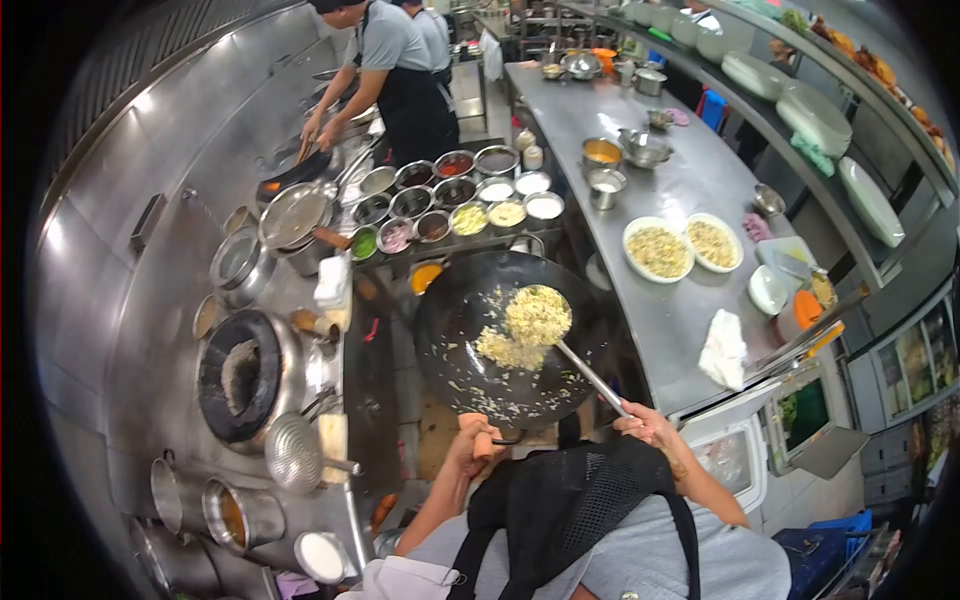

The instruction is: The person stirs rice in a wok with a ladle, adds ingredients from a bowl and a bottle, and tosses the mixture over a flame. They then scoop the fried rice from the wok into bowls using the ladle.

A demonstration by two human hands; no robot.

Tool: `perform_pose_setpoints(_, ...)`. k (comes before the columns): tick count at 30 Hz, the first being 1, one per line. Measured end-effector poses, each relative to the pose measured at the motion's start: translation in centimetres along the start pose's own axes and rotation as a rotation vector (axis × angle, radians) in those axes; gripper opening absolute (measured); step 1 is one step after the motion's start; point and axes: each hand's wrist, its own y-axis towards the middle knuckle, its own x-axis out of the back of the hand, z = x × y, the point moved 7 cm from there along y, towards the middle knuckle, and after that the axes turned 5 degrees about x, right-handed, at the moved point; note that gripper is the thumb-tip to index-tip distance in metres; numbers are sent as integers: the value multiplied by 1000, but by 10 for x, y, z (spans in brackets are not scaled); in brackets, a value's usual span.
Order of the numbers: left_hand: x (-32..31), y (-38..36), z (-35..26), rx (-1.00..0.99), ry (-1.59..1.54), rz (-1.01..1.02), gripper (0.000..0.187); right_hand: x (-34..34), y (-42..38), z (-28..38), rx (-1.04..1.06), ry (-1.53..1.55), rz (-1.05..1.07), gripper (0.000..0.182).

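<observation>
wok (470, 330) handle pinched in left fingers (478, 440), ladle (537, 315) handle in right fingers (645, 425)

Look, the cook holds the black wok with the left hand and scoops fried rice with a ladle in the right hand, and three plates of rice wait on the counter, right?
Almost. The head view shows two plates of rice on the counter, not three. The rest fits: the left hand grips the black wok, and the right hand holds the ladle full of fried rice.
</observation>
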Motion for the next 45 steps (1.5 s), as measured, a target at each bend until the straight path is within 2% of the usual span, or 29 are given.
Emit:
perform_pose_setpoints(1, -16, 12, -9, -39, 14, 4, 18, -14, -1, 11, 7, 5, 22, 42)
perform_pose_setpoints(4, -63, 51, -28, -3, 23, 234, 17, -46, -16, 55, 98, -50, 78, 44)
perform_pose_setpoints(5, -75, 58, -37, -109, 16, 73, 18, -60, -24, 68, 165, -26, 77, 42)
perform_pose_setpoints(7, -102, 77, -45, -59, 31, 115, 18, -72, -39, 106, 239, -13, 81, 40)
perform_pose_setpoints(8, -113, 87, -47, -58, 34, 127, 18, -73, -49, 128, 234, -27, 143, 28)
perform_pose_setpoints(9, -125, 94, -52, -88, 15, 180, 17, -71, -59, 149, 225, -39, 206, 43)
perform_pose_setpoints(10, -136, 99, -56, -116, -4, 230, 16, -51, -72, 178, 325, -25, 80, 28)
perform_pose_setpoints(11, -143, 102, -58, -114, 2, 235, 16, -60, -83, 194, 333, -25, 84, 28)
perform_pose_setpoints(13, -158, 104, -58, -70, -32, 302, 15, -68, -115, 245, 666, -291, -222, 25)
perform_pose_setpoints(14, -161, 108, -58, -52, -64, 351, 18, -78, -121, 259, 674, -282, -220, 25)
perform_pose_setpoints(16, -156, 115, -59, -42, -61, 279, 18, -85, -149, 303, 906, -617, -575, 36)
perform_pose_setpoints(17, -153, 115, -59, -41, -69, 205, 18, -80, -152, 320, 902, -606, -578, 36)
perform_pose_setpoints(18, -150, 115, -61, -103, -110, 114, 17, -70, -159, 341, 937, -710, -693, 43)
perform_pose_setpoints(20, -145, 115, -60, -100, -108, 117, 14, -43, -168, 377, 950, -927, -935, 58)
perform_pose_setpoints(21, -144, 115, -59, -96, -112, 131, 13, -28, -168, 391, 941, -915, -935, 58)
perform_pose_setpoints(22, -151, 105, -64, -186, -151, -57, 11, -15, -172, 401, 924, -898, -1033, 58)
perform_pose_setpoints(23, -148, 106, -63, -184, -145, -66, 11, -5, -179, 409, 905, -883, -1131, 57)
perform_pose_setpoints(25, -133, 99, -72, -273, -128, -35, 11, -4, -187, 416, 898, -876, -1059, 61)
perform_pose_setpoints(28, -127, 78, -72, -327, -89, -190, 12, -10, -192, 417, 1013, -1202, -1183, 64)
perform_pose_setpoints(29, -128, 68, -73, -380, -97, -269, 12, -5, -192, 417, 1000, -1186, -1195, 64)
perform_pose_setpoints(30, -100, 72, -69, -346, -72, -265, 12, -5, -193, 419, 1004, -1296, -1254, 64)
perform_pose_setpoints(32, -100, 58, -67, -346, -75, -352, 12, 4, -195, 423, 1014, -1476, -1349, 65)
perform_pose_setpoints(33, -98, 52, -67, -359, -89, -430, 12, 18, -192, 427, 1016, -1470, -1348, 65)
perform_pose_setpoints(35, -87, 48, -66, -447, -118, -482, 11, 31, -191, 435, 1371, -1764, -1347, 64)
perform_pose_setpoints(39, -72, 44, -58, -360, -112, -328, 11, 37, -182, 451, 1460, -1582, -1277, 66)
perform_pose_setpoints(41, -71, 44, -58, -313, -107, -290, 12, 34, -162, 444, 1322, -628, -774, 69)
perform_pose_setpoints(42, -73, 43, -56, -331, -126, -318, 12, 33, -158, 442, 1288, -457, -697, 69)
perform_pose_setpoints(43, -70, 40, -54, -351, -151, -349, 13, 31, -162, 436, 1286, -466, -681, 69)
perform_pose_setpoints(45, -50, 46, -51, -305, -184, -270, 10, 31, -147, 410, 1137, -323, -418, 63)
